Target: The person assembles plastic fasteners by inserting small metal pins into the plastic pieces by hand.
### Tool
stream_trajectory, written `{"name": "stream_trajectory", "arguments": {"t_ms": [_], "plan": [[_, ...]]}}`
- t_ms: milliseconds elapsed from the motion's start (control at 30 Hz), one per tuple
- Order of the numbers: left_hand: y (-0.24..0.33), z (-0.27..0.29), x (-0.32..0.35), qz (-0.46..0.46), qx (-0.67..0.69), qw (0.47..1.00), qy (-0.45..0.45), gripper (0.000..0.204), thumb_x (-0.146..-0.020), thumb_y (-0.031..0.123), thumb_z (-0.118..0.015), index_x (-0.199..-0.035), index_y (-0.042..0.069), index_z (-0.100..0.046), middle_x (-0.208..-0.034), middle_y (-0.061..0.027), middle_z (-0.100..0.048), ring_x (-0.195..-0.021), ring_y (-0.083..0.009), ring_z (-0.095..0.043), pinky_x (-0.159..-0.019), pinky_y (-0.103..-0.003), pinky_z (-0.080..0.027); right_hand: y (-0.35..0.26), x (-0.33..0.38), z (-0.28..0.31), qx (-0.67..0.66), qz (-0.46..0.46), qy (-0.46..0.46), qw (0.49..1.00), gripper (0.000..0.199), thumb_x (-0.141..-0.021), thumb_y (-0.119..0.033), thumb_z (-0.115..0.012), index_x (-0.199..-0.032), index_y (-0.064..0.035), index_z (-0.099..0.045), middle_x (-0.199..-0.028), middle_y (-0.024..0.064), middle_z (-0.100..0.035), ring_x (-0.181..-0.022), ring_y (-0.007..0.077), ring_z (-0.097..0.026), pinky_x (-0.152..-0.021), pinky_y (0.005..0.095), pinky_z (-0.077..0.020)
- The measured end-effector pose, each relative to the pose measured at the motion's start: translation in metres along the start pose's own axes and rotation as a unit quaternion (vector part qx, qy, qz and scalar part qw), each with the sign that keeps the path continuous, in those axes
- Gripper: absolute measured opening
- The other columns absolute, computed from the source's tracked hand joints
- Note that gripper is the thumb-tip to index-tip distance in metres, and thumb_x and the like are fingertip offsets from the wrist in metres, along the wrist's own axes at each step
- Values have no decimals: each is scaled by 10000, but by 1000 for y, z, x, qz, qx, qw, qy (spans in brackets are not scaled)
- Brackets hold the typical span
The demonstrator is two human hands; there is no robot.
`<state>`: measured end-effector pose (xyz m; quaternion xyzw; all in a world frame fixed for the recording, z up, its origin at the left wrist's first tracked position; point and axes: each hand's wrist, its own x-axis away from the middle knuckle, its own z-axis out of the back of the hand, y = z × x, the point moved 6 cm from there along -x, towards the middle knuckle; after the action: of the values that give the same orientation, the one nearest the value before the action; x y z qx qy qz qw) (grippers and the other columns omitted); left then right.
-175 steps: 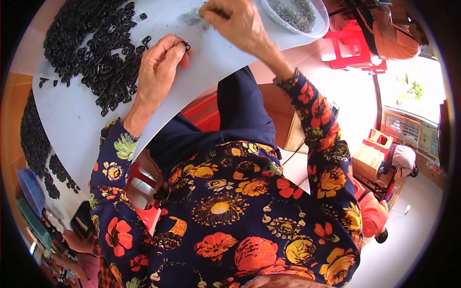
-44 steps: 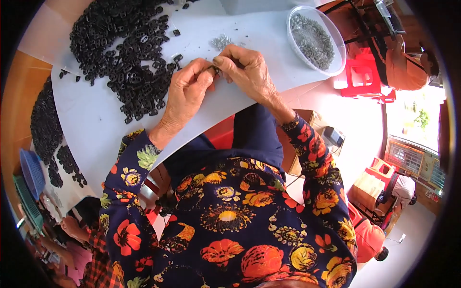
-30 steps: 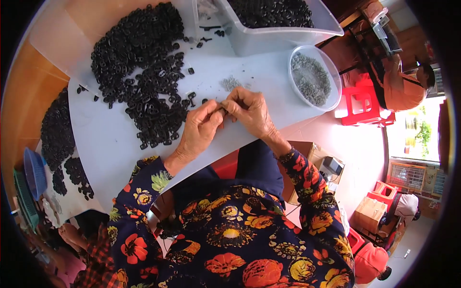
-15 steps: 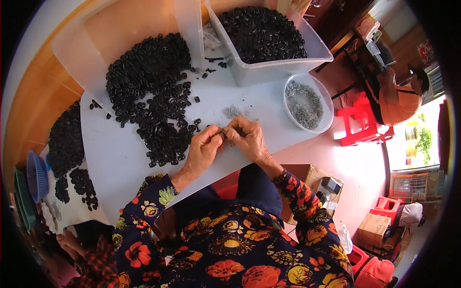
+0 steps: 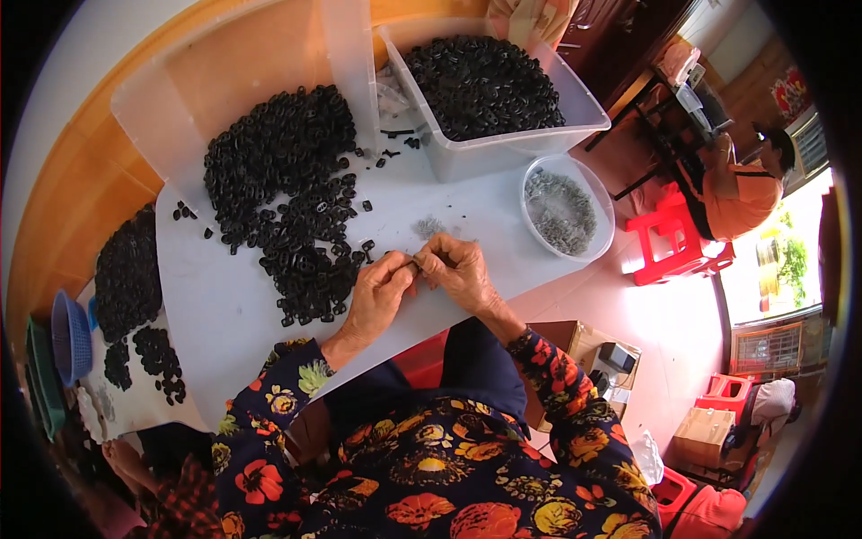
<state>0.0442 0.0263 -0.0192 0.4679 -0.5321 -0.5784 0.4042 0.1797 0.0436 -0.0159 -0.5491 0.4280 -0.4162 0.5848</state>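
My left hand (image 5: 378,292) and my right hand (image 5: 461,274) meet above the near part of the white table (image 5: 224,296). Both are closed, with thumbs and fingertips pinched together; whatever sits between them is too small and covered to make out. Just left of my left hand spreads a heap of small black plastic pieces (image 5: 287,180), flat with openings in them. Beyond my fingertips lies a small pile of fine grey metal parts (image 5: 428,227). More of these grey parts (image 5: 558,216) fill the bottom of a round clear tub (image 5: 606,238) to the right.
Behind stands a clear plastic bin (image 5: 503,148) of black pieces; another clear bin (image 5: 162,126) lies tipped behind the heap. At left are more black pieces (image 5: 127,269), a blue basket (image 5: 70,337) and another person's hand (image 5: 130,463). A person (image 5: 741,193) sits far right near red stools (image 5: 669,238).
The whole view has shifted a little, so the table and bins appear slightly lower. My hands stay pinched together in nearly the same place.
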Motion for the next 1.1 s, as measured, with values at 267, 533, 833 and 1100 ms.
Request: {"name": "stream_trajectory", "arguments": {"t_ms": [267, 533, 833, 1100], "plan": [[-4, 0, -5, -26, 24, 999, -1, 179, -940, 125, -485, -908, -13, -594, -698, -12, -572, -650, -66, -486, -601, -219, -404, -2, -3, -2, -57, 23, -6, 998, 114, -917, -103, -602, -873, -6, -561, -706, 18, -599, -639, 79, -548, -599, 219, -453], [2, -1, 0, -47, -72, 996, -18, 236, -977, 204, -455, -926, 11, -581, -685, -4, -575, -611, -53, -455, -565, -217, -385, -1, 1, -4, -130, 49, -34, 990, 65, -887, 26, -592, -921, -8, -548, -815, 54, -622, -724, 104, -596, -682, 243, -491], [-4, -5, 6, -4, -58, 998, -28, 341, -987, 272, -434, -829, -3, -558, -675, -19, -562, -658, -83, -487, -627, -231, -394, 20, 10, 11, -145, 42, 73, 986, 74, -881, -42, -619, -938, -7, -588, -811, 9, -608, -734, 64, -548, -698, 219, -464], [7, -7, 3, -14, -84, 995, -48, 247, -959, 215, -462, -855, 3, -534, -623, -23, -488, -587, -87, -399, -539, -254, -364, 14, 4, 15, -116, 52, 96, 987, 94, -891, -93, -639, -902, -5, -606, -811, 28, -616, -673, 60, -536, -640, 210, -456]]}}
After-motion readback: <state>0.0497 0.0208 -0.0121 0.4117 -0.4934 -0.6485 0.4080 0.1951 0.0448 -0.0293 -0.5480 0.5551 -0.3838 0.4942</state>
